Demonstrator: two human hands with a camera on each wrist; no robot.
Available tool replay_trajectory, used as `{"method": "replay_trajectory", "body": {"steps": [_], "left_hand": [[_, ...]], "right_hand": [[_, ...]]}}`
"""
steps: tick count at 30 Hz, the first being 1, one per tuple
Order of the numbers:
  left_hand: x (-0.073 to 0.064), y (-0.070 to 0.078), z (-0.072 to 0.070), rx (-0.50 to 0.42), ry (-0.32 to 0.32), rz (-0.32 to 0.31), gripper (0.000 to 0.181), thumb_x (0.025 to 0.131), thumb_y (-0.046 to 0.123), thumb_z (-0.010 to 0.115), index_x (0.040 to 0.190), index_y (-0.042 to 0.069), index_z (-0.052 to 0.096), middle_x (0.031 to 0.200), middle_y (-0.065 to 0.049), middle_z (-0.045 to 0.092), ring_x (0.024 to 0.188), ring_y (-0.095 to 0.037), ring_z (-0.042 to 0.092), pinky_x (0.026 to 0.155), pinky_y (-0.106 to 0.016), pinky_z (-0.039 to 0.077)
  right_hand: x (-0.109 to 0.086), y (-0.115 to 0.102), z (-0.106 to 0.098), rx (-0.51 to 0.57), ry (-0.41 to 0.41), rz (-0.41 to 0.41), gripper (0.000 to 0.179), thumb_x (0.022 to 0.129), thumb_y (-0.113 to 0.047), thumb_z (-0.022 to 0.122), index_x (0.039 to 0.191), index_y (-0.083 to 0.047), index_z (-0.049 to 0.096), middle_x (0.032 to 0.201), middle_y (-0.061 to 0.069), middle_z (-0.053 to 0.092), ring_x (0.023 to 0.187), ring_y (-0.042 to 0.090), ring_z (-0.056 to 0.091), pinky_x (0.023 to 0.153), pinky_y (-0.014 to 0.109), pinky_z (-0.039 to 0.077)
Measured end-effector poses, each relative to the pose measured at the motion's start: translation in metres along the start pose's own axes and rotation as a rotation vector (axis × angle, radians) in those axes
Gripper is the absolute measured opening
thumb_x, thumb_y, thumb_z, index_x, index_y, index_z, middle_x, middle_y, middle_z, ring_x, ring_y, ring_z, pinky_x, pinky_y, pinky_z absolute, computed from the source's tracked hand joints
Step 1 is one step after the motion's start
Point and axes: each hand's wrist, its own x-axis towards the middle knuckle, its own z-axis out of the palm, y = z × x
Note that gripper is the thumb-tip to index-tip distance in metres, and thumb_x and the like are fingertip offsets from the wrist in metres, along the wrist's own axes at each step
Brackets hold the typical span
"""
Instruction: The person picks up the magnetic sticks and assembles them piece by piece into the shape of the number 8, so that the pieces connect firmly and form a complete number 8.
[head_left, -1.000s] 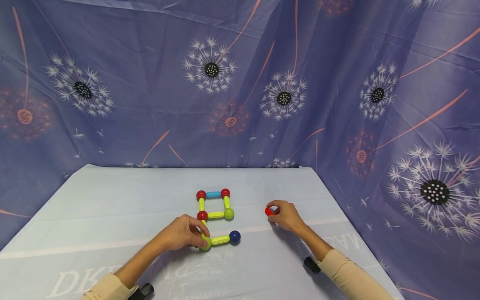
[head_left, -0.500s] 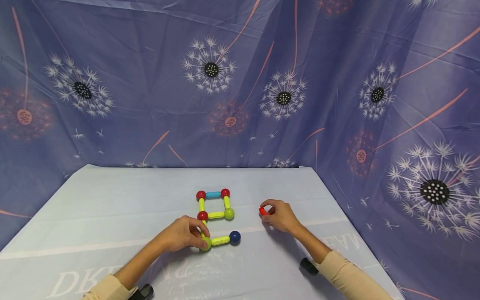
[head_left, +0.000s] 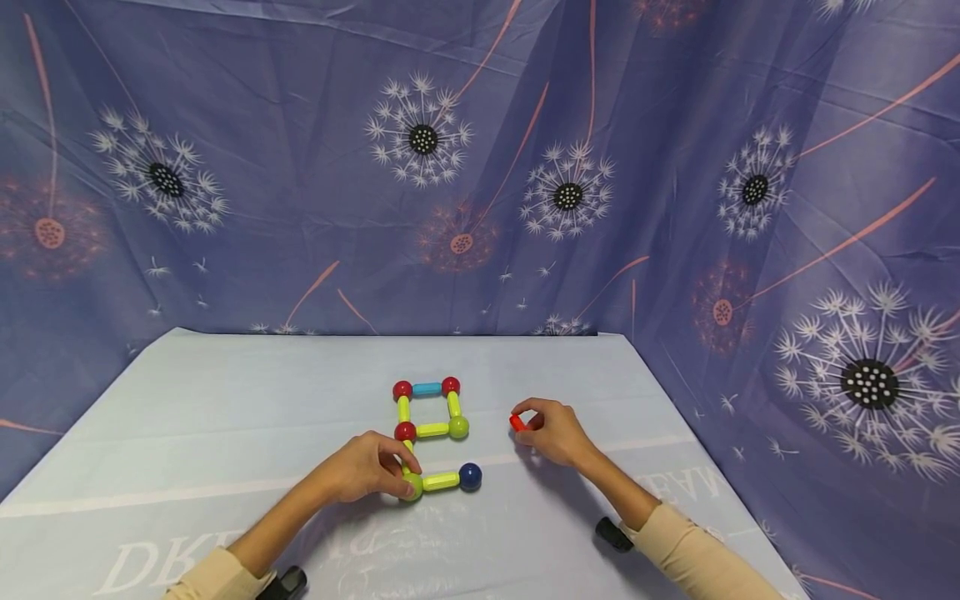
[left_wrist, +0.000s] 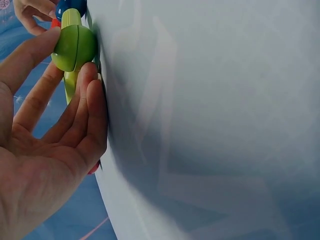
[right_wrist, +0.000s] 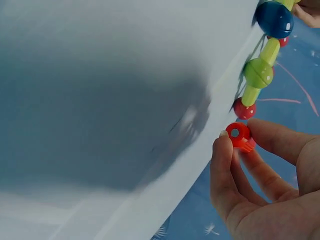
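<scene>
In the head view, my left hand (head_left: 363, 468) pinches a lime green ball (head_left: 412, 487) at the near corner of a magnetic rod-and-ball shape lying on the table. From that ball one yellow-green rod (head_left: 441, 481) runs right to a dark blue ball (head_left: 470, 477). Another, partly behind my fingers, leads up to a red ball (head_left: 405, 431). That red ball is a corner of a closed square with a light blue rod (head_left: 427, 389) on its far side. Off to the right, my right hand (head_left: 558, 433) pinches a short red magnetic rod (right_wrist: 240, 134), its silvery end showing in the right wrist view.
A pale cloth with faint lettering covers the table (head_left: 262, 400). Behind and to the right hangs a blue-purple curtain (head_left: 315, 167) with dandelion prints. Black wrist devices, one being the right device (head_left: 613, 534), sit under both forearms.
My right hand has moved left with the red rod, closer to the rod-and-ball shape. The left hand stays on the green ball, and the shape lies as before.
</scene>
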Motion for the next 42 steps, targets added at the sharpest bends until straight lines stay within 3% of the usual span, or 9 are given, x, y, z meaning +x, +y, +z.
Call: {"method": "replay_trajectory", "body": {"steps": [12,27,42], "left_hand": [[0.001,-0.002,0.000,-0.005,0.002,-0.012,0.027,0.077,0.020,0.089,0.101,0.012,0.078,0.077,-0.002,0.070,0.072,-0.016,0.059,0.062,-0.025,0.045],[0.001,0.000,0.000,0.011,0.000,-0.036,0.027,0.076,0.020,0.090,0.099,0.015,0.077,0.077,-0.002,0.068,0.072,-0.017,0.059,0.063,-0.027,0.044],[0.002,0.000,0.000,-0.006,-0.005,-0.047,0.027,0.076,0.019,0.090,0.099,0.014,0.077,0.076,-0.003,0.068,0.072,-0.016,0.058,0.063,-0.028,0.045]], "right_hand": [[-0.001,-0.016,0.009,0.087,0.013,-0.031,0.032,0.080,-0.006,0.081,0.110,-0.014,0.074,0.082,0.004,0.075,0.070,0.011,0.068,0.058,0.028,0.050],[-0.013,-0.043,0.025,0.248,-0.118,-0.060,0.032,0.083,-0.006,0.080,0.110,-0.016,0.065,0.088,0.003,0.076,0.080,0.014,0.071,0.070,0.033,0.053],[-0.020,-0.052,0.033,0.255,-0.157,-0.131,0.031,0.084,0.000,0.077,0.106,-0.015,0.061,0.091,0.005,0.074,0.084,0.016,0.069,0.074,0.028,0.056]]}}
